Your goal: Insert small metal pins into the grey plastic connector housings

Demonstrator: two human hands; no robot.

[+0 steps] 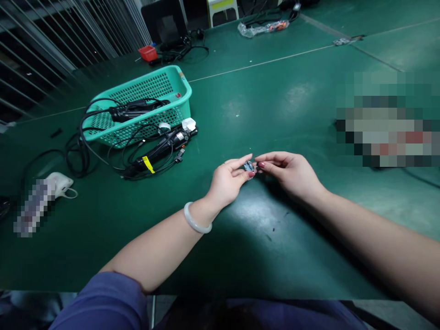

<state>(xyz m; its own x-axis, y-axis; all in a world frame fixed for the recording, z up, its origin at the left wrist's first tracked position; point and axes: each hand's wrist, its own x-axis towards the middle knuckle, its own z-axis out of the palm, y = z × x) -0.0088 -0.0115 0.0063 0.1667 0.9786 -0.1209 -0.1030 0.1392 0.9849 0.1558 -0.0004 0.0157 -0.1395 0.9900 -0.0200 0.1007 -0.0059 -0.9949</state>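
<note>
Green tabletop [275, 114], smooth and wide, dim room

Surface: faintly glossy, with soft patches of reflected light and a thin pale seam [275, 60] running across its far part.

Background: pale upright bars [129, 23] at far left; a black flat panel [165, 20] on the table's far side, with a small red plastic box [148, 53] beside it; a white and yellow stool [223, 6] beyond the far edge.

Far side, centre right: one crumpled clear plastic bag [261, 29] with orange in it.

Left: one teal perforated plastic basket [186, 89], holding black cabled equipment [137, 110]. Just in front of it, one long black device [161, 151] with cables and a yellow tag [149, 164]. Nearer me, a white object [63, 184], partly pixelated.

Right: a pixelated patch, contents unreadable.

Centre, item in hand: one small grey component [249, 166], pinched between the fingers and thumb of my left hand [225, 183], above the tabletop. My right hand [288, 172] has its fingertips drawn together at the component's right side; whether they grip anything I cannot tell.
</note>
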